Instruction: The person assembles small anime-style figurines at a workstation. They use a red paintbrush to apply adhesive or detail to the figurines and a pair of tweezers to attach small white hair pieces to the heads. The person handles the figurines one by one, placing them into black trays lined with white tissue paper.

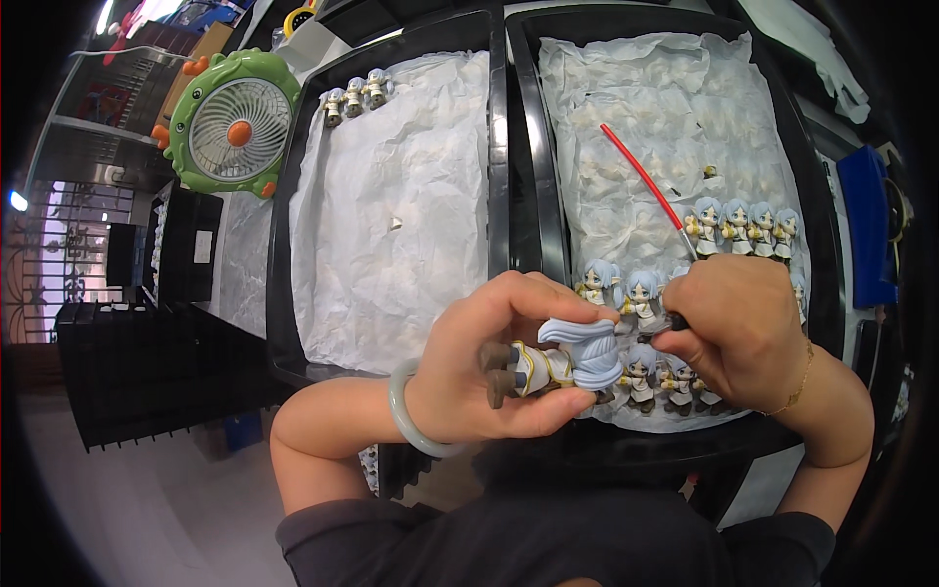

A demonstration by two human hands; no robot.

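My left hand (465, 342) has its thumb and fingers closed around a small figurine (590, 357), tipped sideways with its brown boots toward my palm. Pale blue hair and a white outfit with yellow trim show on it. Just right of it, my right hand (738, 308) is curled round a paintbrush (641, 176), whose red handle slants up and left out of the fist. A small dark tip pokes out beside the right fingers; I cannot tell whether it belongs to the brush. Similar figurines (641, 293) stand below and around both hands, partly hidden by them.
Two black trays lie side by side, lined with crumpled white paper (391, 274). Three figurines (354, 96) stand in the left tray's far corner. Several more (745, 230) form a row in the right tray. A green animal-shaped fan (235, 127) stands at the left.
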